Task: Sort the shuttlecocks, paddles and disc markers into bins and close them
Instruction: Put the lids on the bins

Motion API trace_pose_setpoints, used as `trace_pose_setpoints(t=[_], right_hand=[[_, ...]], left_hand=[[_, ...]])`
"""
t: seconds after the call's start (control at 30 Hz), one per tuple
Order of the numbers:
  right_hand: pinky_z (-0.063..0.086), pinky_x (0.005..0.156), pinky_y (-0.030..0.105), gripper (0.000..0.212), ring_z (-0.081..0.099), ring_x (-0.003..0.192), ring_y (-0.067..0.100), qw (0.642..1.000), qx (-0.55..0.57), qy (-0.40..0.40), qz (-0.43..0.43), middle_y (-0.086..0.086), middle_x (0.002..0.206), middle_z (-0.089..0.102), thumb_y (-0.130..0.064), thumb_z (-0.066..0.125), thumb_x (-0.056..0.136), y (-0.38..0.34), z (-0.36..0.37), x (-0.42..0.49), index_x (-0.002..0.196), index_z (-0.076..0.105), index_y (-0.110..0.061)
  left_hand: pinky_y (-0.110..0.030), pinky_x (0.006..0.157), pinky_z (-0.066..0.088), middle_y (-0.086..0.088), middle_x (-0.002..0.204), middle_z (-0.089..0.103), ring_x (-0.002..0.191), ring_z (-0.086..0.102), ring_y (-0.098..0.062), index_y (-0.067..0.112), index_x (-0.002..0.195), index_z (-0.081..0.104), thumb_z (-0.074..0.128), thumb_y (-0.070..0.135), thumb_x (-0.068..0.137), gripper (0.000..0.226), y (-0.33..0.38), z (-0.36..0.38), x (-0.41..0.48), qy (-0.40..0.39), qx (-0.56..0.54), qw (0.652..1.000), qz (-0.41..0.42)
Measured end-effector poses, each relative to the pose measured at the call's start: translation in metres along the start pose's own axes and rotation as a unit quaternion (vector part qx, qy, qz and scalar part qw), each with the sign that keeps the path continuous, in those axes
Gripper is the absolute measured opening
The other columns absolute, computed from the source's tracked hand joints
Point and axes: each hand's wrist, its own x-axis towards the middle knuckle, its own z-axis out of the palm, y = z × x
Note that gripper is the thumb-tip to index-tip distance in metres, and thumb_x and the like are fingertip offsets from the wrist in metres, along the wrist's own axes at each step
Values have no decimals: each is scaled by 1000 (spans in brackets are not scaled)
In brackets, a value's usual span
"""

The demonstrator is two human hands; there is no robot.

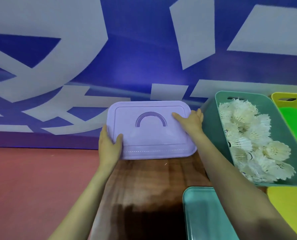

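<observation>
- While it is gripped at both short ends, the lilac lid [151,130] is seen as a rounded rectangle of pale, slightly glossy plastic, with a raised inner border and a darker purple arched handle [151,118] folded flat at its middle.
- It is held at the far end of the wooden surface [144,184], with its near long edge lowest.
- The left hand [109,144] is clamped on the left edge, with the thumb laid on top and the fingers wrapped under the rim.
- The right hand [189,122] is closed over the far right corner, with the thumb stretched across the top towards the handle and the fingers curled over the edge.
- Whatever lies under the lid is hidden, so it cannot be told whether a bin is beneath it.
- Just beside the right hand a teal bin [212,129] is found, open and heaped with white shuttlecocks [248,139].
- Beyond it a yellow bin [281,97] is cut off by the right edge of the view; a green round piece [295,122] is seen inside, too little of it showing to be named as paddle or marker.
- Near the bottom a teal lid [205,213] is laid flat between the forearms, and a yellow lid [288,205] is partly covered by the right arm.
- Behind the surface a blue wall [127,49] with large pale shapes is seen, and a reddish floor [31,187] on the left.
</observation>
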Motion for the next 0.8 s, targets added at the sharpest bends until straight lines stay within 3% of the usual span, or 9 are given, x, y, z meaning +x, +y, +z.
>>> trace_pose_setpoints(t=[0.1,0.27,0.37,0.47,0.63,0.73,0.8], right_hand=[[9,117,46,103,-5,145,23,999,-29,12,-2,8,158,-2,-64,62,75,9,5,2,146,19,-5],[13,117,43,98,2,145,23,999,-32,17,-22,8,158,3,-67,50,81,17,17,3,147,15,-4],[14,117,44,94,7,145,24,997,-62,38,-34,10,158,5,-66,42,86,17,24,-1,149,8,-5],[9,115,48,74,4,145,23,987,-126,61,-79,4,158,0,-59,30,93,18,30,-8,150,4,-20],[3,116,50,53,1,146,19,955,-231,70,-173,-3,158,8,-39,23,101,12,34,-11,150,14,-21],[0,117,45,50,4,146,20,941,-237,55,-236,1,157,15,-34,28,101,12,37,-16,148,22,-19],[-6,116,43,57,1,146,19,938,-243,26,-245,0,158,10,-45,28,99,16,39,-19,149,17,-20]], left_hand=[[-41,110,31,-6,147,38,134,37,-26,10,144,30,58,25,90,63,-1,-2,4,-9,14,1000,16],[-36,112,26,-6,152,29,138,30,-23,7,145,26,53,23,93,61,1,3,6,-21,21,999,13],[-39,111,23,-9,153,22,139,24,-27,6,147,19,43,28,97,59,-4,7,8,-37,96,994,22],[-44,111,23,-10,155,18,140,22,-30,7,148,15,35,37,98,61,-1,11,12,-45,176,983,32],[-58,112,6,-12,157,4,145,4,-29,5,149,7,21,47,99,67,8,22,22,-53,329,943,-12],[-55,113,1,-12,158,3,145,0,-28,5,148,15,24,33,100,57,18,32,24,-52,366,922,112],[-53,114,-3,-3,158,1,146,-3,-23,18,150,13,22,38,101,54,24,45,22,-100,370,908,166]])
